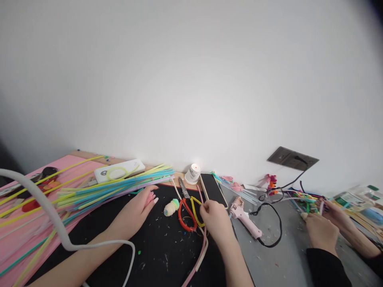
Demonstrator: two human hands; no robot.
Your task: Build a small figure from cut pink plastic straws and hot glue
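Note:
My left hand (136,213) rests on the black mat (161,251), fingers stretched toward a bundle of long coloured pipe cleaners (113,185); a pink bit shows at its fingertips. My right hand (216,221) is closed, pinching a yellow pipe cleaner (196,211) beside red-handled scissors (186,211). A small fuzzy yellow and green piece (171,207) lies between my hands. A pink pipe cleaner (200,255) trails down the mat under my right wrist.
A pink glue gun (243,217) with black cord, a phone (213,189), a small white cup (193,174) and a white power bank (119,170) lie along the wall. Another person's hands (321,227) work with pipe cleaners at the right. A white cable (54,223) crosses the left.

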